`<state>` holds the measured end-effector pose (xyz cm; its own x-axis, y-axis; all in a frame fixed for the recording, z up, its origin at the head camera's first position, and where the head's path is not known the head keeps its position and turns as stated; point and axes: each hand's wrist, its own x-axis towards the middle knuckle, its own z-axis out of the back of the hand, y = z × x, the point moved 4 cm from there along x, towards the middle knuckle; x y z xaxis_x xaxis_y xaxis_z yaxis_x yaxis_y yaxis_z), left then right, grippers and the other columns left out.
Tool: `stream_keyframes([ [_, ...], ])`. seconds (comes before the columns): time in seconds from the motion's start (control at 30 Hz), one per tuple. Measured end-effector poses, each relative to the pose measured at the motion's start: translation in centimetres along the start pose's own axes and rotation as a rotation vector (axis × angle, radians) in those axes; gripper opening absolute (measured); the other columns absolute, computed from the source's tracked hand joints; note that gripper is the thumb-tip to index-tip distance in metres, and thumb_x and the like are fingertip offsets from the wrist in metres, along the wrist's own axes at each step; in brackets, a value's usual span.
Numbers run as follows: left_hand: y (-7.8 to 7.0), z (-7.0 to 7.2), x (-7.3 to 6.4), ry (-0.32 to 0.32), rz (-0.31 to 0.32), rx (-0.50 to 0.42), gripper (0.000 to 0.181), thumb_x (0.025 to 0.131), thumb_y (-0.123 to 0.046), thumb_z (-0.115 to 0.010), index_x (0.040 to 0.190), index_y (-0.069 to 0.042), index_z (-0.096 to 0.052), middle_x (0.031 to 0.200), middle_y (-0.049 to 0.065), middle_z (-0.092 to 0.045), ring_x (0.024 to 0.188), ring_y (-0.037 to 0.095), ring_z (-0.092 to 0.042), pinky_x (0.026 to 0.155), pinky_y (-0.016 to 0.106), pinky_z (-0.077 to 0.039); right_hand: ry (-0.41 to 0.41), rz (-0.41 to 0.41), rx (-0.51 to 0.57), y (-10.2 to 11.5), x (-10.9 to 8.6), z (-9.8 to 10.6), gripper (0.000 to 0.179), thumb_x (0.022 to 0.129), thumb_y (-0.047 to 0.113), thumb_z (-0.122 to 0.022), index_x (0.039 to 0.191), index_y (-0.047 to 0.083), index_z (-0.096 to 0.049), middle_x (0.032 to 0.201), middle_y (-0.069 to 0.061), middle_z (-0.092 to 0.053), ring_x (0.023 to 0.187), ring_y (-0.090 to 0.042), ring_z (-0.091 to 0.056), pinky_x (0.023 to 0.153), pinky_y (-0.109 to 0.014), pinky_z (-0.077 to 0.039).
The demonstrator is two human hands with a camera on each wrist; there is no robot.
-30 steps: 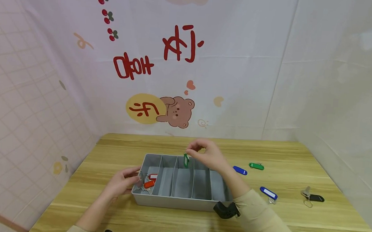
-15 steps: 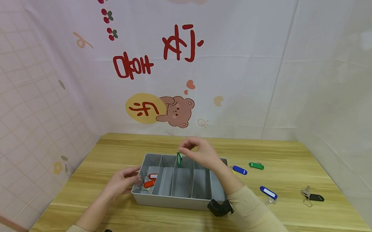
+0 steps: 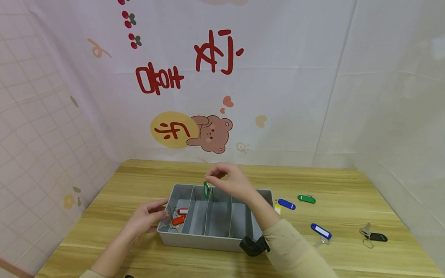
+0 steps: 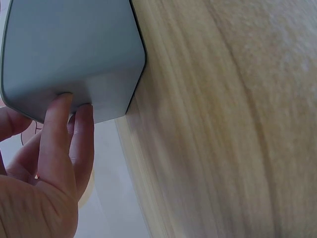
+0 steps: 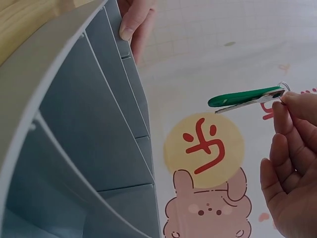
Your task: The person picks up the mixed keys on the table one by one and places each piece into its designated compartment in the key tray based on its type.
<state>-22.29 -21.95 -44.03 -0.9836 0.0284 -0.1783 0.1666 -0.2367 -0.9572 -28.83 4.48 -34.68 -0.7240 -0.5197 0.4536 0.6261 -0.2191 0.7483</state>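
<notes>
A green key tag hangs from the fingers of my right hand, over the second compartment from the left of a grey divided box. Thumb and index finger pinch its ring; in the right wrist view a silver key lies along the tag. My left hand grips the box's left end, thumb over the rim and fingers against the outer wall. Red key tags with keys lie in the leftmost compartment. My right forearm hides part of the box's right end.
Right of the box lie a yellow tag, a blue tag and a green tag. Nearer the front are another blue tag and a black tag with a key. A printed cloth hangs behind the wooden table.
My right hand has moved left with the green key tag, from over the middle compartment to over the second from the left. The yellow tag has come into sight. My left hand stays put.
</notes>
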Motion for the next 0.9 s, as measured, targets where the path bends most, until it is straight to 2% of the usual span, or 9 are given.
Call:
stream_keyframes([
  [0.23, 0.0, 0.0, 0.0, -0.015, -0.002, 0.014, 0.049, 0.095, -0.001, -0.059, 0.142, 0.004, -0.049, 0.122, 0.024, -0.057, 0.098, 0.031, -0.064, 0.074, 0.046, -0.059, 0.025, -0.019, 0.000, -0.4, 0.8, -0.8, 0.005, 0.093, 0.015, -0.070, 0.094, 0.010, -0.073, 0.085, 0.005, -0.066, 0.080, -0.013, -0.060, 0.075, -0.029, -0.053],
  [0.63, -0.2, 0.0, 0.0, 0.004, -0.015, 0.013, 0.050, 0.095, -0.001, -0.059, 0.143, 0.005, -0.047, 0.122, 0.026, -0.057, 0.096, 0.031, -0.064, 0.074, 0.047, -0.059, 0.109, -0.081, -0.033, -1.6, 1.7, -1.9, 0.007, 0.093, 0.015, -0.070, 0.095, 0.009, -0.073, 0.083, 0.004, -0.065, 0.067, -0.011, -0.052, 0.060, -0.024, -0.045],
  [0.9, -0.2, 0.1, -0.1, -0.007, 0.007, 0.011, 0.049, 0.095, 0.000, -0.058, 0.143, 0.004, -0.048, 0.124, 0.025, -0.057, 0.097, 0.032, -0.064, 0.076, 0.047, -0.059, 0.174, -0.111, -0.063, -2.1, 2.1, -2.4, 0.004, 0.091, 0.013, -0.072, 0.090, 0.009, -0.074, 0.079, 0.006, -0.066, 0.067, -0.008, -0.052, 0.061, -0.023, -0.045],
])
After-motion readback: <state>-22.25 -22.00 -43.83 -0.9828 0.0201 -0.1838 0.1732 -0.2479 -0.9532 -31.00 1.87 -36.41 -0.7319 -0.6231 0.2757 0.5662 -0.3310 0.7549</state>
